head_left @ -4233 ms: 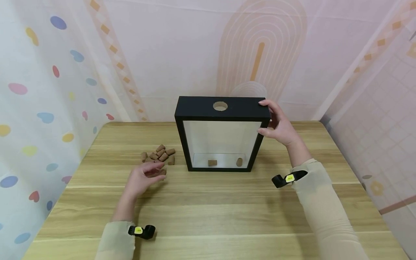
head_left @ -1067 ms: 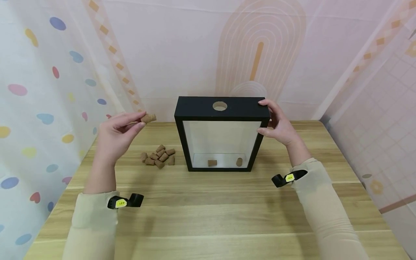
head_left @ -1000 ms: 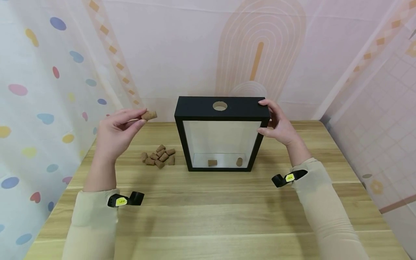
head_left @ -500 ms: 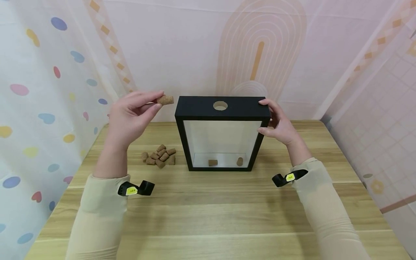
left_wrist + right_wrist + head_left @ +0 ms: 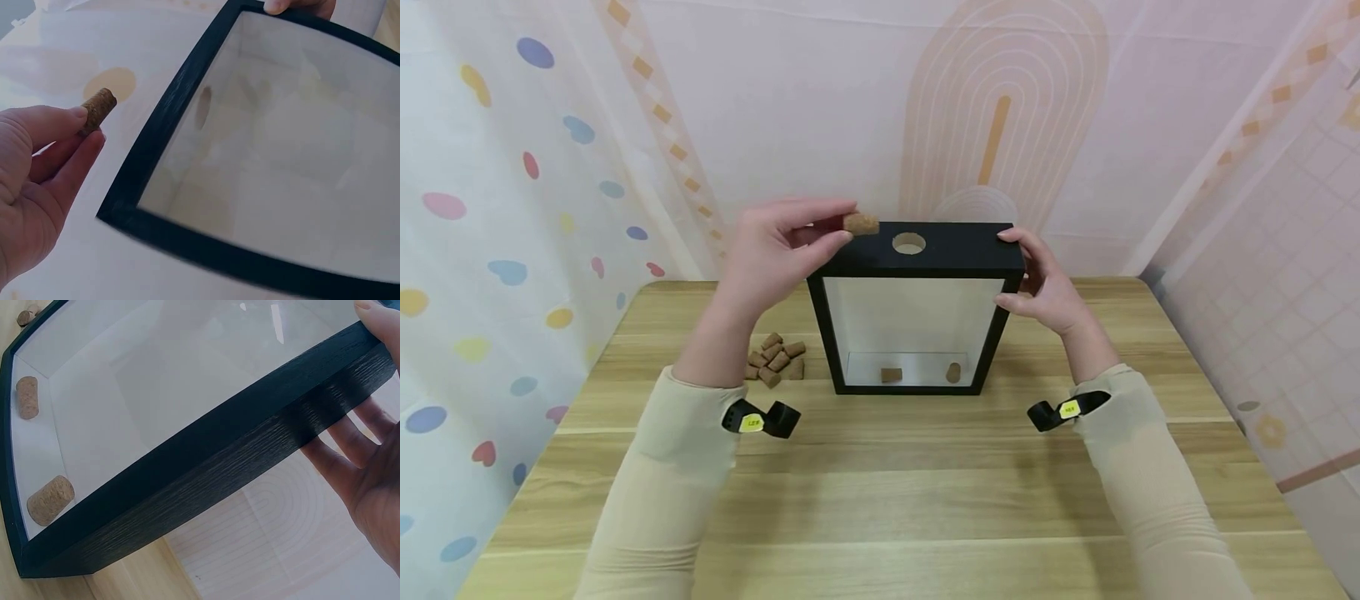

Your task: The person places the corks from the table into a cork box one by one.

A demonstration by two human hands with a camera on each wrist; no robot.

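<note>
A black box frame [image 5: 951, 252] with a clear front stands upright on the wooden table [image 5: 880, 492]. Its top has a round hole [image 5: 908, 243]. Two corks [image 5: 891, 375] lie on its floor, also seen in the right wrist view as corks [image 5: 50, 500]. My left hand [image 5: 838, 230] pinches one cork [image 5: 861, 223] between thumb and forefinger above the frame's top left, just left of the hole; the left wrist view shows the cork [image 5: 98, 110] held in that hand [image 5: 80, 128]. My right hand [image 5: 1033, 279] grips the frame's top right corner, fingers [image 5: 350, 447] behind it.
A small pile of loose corks [image 5: 777, 360] lies on the table left of the frame, partly behind my left forearm. Patterned curtain walls close in the table at the back and on both sides.
My left hand has picked a cork from the pile, lifted it and carried it rightward to the frame's top. The right hand and the frame have stayed still.
</note>
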